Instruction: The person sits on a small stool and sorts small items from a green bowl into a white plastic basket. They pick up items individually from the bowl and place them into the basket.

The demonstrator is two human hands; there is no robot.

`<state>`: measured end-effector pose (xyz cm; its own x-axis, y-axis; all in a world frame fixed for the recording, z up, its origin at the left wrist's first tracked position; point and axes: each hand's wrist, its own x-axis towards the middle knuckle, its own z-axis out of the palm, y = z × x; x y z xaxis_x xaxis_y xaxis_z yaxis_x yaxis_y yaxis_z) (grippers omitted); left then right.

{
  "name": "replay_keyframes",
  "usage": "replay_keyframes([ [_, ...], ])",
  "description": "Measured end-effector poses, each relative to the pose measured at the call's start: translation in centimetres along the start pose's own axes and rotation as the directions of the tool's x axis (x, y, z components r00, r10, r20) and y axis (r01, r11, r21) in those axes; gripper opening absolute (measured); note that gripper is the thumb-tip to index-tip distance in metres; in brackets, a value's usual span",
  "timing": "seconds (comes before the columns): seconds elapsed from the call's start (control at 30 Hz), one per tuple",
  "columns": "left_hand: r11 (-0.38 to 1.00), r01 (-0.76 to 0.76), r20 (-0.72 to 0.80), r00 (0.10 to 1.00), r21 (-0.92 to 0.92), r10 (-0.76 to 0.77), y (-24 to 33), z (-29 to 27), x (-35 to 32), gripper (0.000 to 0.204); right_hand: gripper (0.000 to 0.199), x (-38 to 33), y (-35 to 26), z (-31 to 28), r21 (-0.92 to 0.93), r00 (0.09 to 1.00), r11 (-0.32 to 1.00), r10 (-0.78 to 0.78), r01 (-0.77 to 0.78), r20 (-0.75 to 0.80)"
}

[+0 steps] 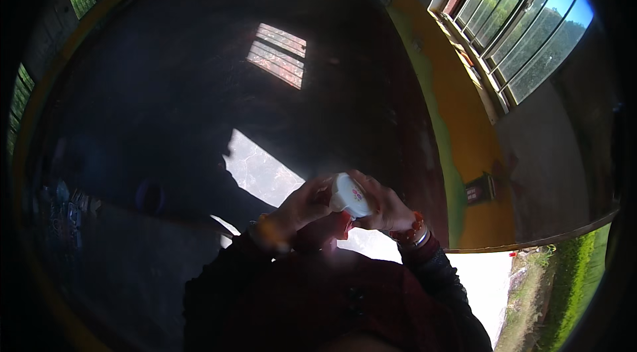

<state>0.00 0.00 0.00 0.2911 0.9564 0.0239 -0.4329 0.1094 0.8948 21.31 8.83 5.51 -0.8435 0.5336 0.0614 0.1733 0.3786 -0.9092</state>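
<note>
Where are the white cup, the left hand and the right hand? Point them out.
white cup [350, 195], head view, on its white side.
left hand [302, 206], head view, back of hand.
right hand [388, 209], head view, back of hand.

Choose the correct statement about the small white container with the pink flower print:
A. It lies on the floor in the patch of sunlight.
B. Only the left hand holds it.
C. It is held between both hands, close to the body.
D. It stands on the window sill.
C: the small white container sits between the left hand and the right hand, whose fingers wrap it from both sides, above the dark red clothing.
</note>
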Motion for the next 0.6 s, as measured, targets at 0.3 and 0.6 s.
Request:
replay_keyframes([
  [0.3,0.560,-0.084,-0.301,0.773,0.824,0.558,2.4,-7.6,-4.6,0.048,0.052,11.7,0.6,3.5,0.629,0.890,0.668,0.449,-0.397,0.085],
  [0.6,0.087,0.112,-0.142,0.728,0.990,0.671,3.6,-14.1,-0.7,0.026,0.039,22.2,3.8,3.4,0.600,0.886,0.662,0.418,-0.449,0.202],
])
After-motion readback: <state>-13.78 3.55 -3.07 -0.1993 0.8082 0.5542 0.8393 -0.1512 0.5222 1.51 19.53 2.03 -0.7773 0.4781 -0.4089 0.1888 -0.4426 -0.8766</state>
